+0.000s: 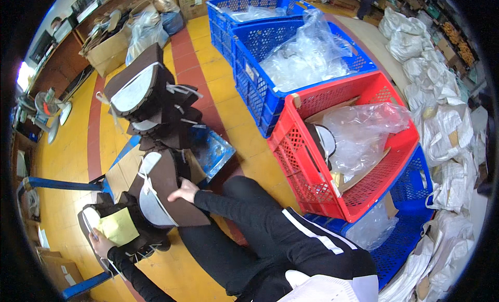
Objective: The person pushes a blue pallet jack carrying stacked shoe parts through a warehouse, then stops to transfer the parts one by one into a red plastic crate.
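My left hand (102, 245) is closed at the edge of a yellow paper slip (119, 226), its fingertips beside a pale oval patch. The slip lies over a bundle of dark brown cut pieces (148, 246) tied with white string. My right hand (184, 192) rests with thumb and fingers apart on another brown bundle (179, 206), which has a grey-white rounded piece (154, 208) tied on top with white string. This bundle leans close to my knees. Beyond it rises a taller stack of tied brown bundles (140, 86) with a similar pale rounded piece on top.
Under the stacks are a cardboard sheet (125, 173) and a blue metal stand (215, 154). To my right, a red crate (291, 162) with clear plastic bags sits on a blue crate (400, 234). More blue crates (249, 84) stand beyond. White sacks (442, 125) line the far right.
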Available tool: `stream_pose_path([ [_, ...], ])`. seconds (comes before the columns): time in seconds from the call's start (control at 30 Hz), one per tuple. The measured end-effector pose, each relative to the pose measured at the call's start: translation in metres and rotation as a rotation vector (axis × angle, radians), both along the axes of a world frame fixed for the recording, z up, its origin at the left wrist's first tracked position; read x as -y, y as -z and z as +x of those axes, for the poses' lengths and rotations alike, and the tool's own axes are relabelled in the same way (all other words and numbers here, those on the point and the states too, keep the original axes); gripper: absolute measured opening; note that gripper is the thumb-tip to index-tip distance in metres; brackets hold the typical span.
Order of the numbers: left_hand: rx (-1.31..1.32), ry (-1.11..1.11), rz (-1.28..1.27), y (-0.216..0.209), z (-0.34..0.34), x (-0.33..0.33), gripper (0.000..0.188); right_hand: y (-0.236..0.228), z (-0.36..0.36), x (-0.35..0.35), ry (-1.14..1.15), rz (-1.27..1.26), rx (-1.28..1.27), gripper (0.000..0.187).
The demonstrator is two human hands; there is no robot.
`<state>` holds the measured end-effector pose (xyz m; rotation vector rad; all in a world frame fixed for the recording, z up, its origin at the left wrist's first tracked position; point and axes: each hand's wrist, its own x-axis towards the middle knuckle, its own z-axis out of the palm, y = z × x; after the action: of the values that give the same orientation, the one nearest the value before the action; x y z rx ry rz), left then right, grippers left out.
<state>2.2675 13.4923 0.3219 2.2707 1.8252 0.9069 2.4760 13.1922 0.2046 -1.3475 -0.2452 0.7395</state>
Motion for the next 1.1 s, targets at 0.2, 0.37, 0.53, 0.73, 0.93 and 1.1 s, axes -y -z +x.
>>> stream_pose_path([
  [0.2, 0.027, 0.052, 0.036, 0.002, 0.006, -0.008, 0.049, -0.058, -0.017, 0.131, 0.11, 0.293, -0.354, 0.064],
  [0.37, -0.114, -0.013, 0.005, 0.005, 0.005, -0.015, 0.054, -0.101, -0.026, 0.249, 0.627, 0.306, -0.371, 0.025],
  [0.53, -0.102, 0.011, -0.01, 0.001, 0.002, -0.018, 0.057, -0.072, 0.002, 0.395, 1.132, 0.548, 0.01, 0.04],
  [0.73, -0.043, 0.094, -0.052, 0.007, 0.007, -0.023, 0.059, -0.084, -0.007, 0.542, 1.322, 0.412, -0.033, 0.057],
  [0.93, 0.286, 0.431, -0.28, 0.023, -0.021, -0.089, 0.042, -0.027, 0.01, 0.635, 1.382, 0.299, 0.02, 0.037],
  [1.1, 0.357, 0.604, -0.428, 0.003, -0.041, -0.129, 0.035, -0.009, 0.071, 0.676, 0.947, -0.017, -0.051, 0.009],
])
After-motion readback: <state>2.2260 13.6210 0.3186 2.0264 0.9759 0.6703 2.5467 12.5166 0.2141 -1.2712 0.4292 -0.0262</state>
